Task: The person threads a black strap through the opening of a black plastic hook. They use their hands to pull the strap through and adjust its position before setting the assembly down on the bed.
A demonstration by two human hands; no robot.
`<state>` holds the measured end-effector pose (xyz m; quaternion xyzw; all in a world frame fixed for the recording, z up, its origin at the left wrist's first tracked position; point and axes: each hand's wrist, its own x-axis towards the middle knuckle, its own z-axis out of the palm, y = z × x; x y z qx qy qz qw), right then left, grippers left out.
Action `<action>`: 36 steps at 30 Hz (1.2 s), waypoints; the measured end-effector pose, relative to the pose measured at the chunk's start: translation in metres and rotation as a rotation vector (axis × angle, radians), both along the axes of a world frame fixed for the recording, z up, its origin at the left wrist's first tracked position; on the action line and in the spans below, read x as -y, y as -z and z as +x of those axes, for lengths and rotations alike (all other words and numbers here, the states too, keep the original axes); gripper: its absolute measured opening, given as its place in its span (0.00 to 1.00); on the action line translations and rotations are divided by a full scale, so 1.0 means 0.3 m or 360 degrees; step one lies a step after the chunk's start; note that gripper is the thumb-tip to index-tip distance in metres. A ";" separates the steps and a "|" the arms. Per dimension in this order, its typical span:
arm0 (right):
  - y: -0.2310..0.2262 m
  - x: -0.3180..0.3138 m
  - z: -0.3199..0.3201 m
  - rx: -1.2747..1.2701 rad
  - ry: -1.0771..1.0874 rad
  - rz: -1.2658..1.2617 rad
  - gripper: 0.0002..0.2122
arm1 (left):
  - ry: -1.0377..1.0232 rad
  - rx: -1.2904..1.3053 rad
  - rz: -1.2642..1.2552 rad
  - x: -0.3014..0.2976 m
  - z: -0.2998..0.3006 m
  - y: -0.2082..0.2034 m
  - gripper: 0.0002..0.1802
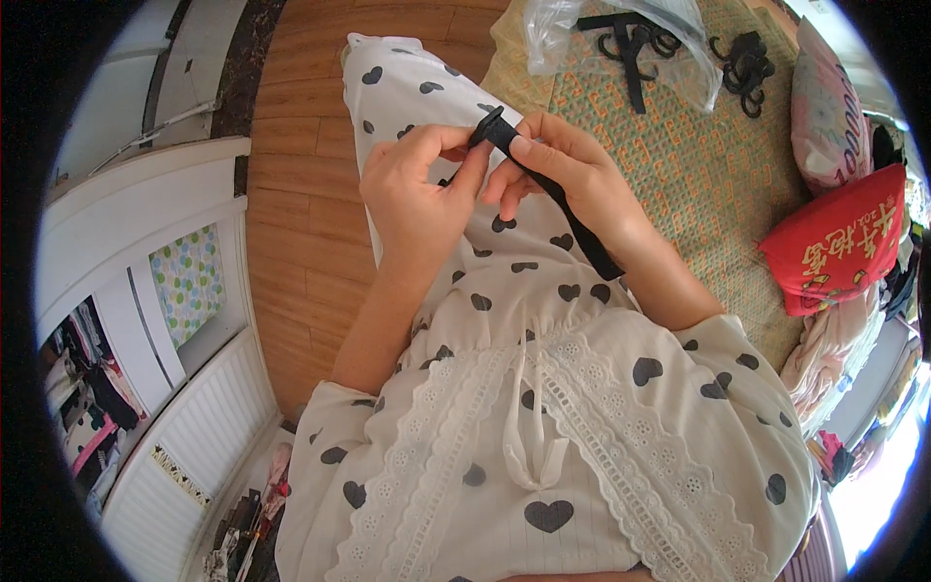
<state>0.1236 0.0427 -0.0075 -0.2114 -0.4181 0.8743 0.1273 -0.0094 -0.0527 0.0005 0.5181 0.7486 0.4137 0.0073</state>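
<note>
Above my lap, a black strap (589, 241) slants from upper left to lower right, its loose end hanging by my right forearm. At its upper end sits a dark plastic fitting (493, 123), perhaps a hook or buckle; its exact shape is partly hidden by my fingers. My left hand (415, 186) is closed, pinching at this fitting with thumb and forefinger. Just beside it, my right hand (582, 175) grips the strap close to the fitting, its thumb pressed on top. A small dark bit shows below my left fingers, too little to identify.
On the patterned mat (669, 175) to the right lie a clear plastic bag (548, 44) with black straps and rings, and a cluster of black hooks (747, 73). Red cushion (839, 242) and pink pillow (824, 116) stand at the right edge. A white cabinet (194, 436) stands left of the wooden floor (291, 262).
</note>
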 end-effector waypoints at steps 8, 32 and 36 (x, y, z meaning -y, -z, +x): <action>-0.013 -0.003 0.004 -0.0039 -0.0001 -0.0187 0.08 | 0.0069 -0.0310 0.0089 0.000 -0.023 0.027 0.08; 0.039 0.007 -0.010 -0.0117 -0.0063 0.0018 0.09 | 0.0146 0.1254 -0.0030 0.029 -0.013 0.031 0.05; 0.060 -0.027 0.002 0.0007 0.0015 0.0347 0.09 | 0.0075 0.1172 -0.0033 0.027 -0.015 0.015 0.07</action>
